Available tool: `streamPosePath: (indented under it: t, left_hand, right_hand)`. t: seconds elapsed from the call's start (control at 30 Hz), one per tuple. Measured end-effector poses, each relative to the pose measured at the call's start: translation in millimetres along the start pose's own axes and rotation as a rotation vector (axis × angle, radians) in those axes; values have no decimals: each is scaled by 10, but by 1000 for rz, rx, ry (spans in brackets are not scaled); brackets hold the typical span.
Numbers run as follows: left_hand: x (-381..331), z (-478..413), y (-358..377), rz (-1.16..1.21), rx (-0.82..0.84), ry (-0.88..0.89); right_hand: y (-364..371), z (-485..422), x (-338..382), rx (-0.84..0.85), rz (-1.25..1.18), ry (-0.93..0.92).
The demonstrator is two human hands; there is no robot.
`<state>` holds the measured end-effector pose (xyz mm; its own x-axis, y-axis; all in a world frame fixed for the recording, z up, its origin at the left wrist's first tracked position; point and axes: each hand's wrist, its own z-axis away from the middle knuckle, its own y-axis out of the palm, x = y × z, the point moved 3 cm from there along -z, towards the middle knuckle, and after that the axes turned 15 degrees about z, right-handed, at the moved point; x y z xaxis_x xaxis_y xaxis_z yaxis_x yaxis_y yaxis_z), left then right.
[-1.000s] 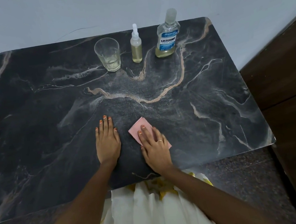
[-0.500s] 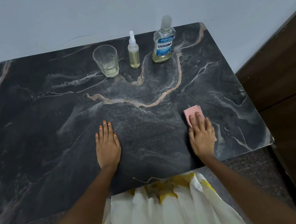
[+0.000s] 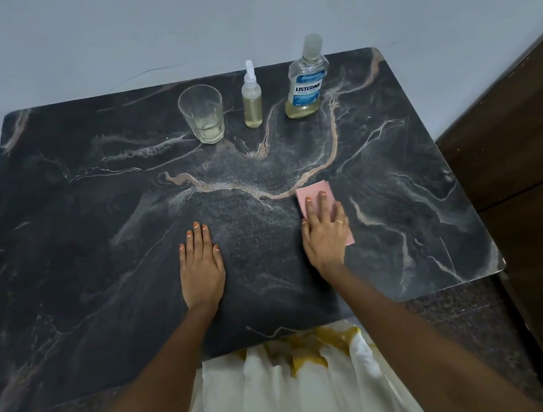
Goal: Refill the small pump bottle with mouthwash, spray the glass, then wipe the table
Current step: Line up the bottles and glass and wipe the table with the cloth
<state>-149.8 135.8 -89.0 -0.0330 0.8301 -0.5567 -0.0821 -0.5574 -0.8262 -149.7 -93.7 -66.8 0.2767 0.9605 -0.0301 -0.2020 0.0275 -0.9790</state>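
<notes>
Table [image 3: 93,229], Listerine Cool Mint bottle [image 3: 306,90], left hand [image 3: 202,270] flat, right hand [image 3: 325,236] flat on cloth [image 3: 313,190]

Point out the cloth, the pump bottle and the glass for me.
cloth [image 3: 314,188]: head view, its uncovered far end.
pump bottle [image 3: 253,106]: head view, middle of its body.
glass [image 3: 201,113]: head view, front of its wall.

The dark marble table [image 3: 93,229] carries a glass [image 3: 202,114], pump bottle [image 3: 252,104] and mouthwash [image 3: 306,87] at its far edge, and a pink cloth [image 3: 313,189] nearer.
</notes>
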Motion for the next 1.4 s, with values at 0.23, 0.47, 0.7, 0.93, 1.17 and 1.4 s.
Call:
streamPosePath:
  t: [0.23, 0.47, 0.7, 0.93, 1.17, 1.4]
  left_hand:
    - [-56, -27, 5, 42, 14, -12]
    - [-501, -54, 145, 185, 28, 69]
    - [-915, -56, 258, 431, 29, -5]
    - [-1098, -91, 278, 653, 17, -206]
    - [-964, -245, 84, 690, -96, -235]
    - [-615, -555, -283, 694, -197, -281]
  right_hand:
    - [-32, 105, 479, 18, -75, -181]
    - [-182, 34, 236, -65, -267, -81]
    - [-247, -99, 102, -30, -423, 26]
    - [-260, -266, 25, 103, -654, 197]
    - [-372, -373, 202, 105, -748, 190]
    - [-552, -574, 786, 107, -820, 81]
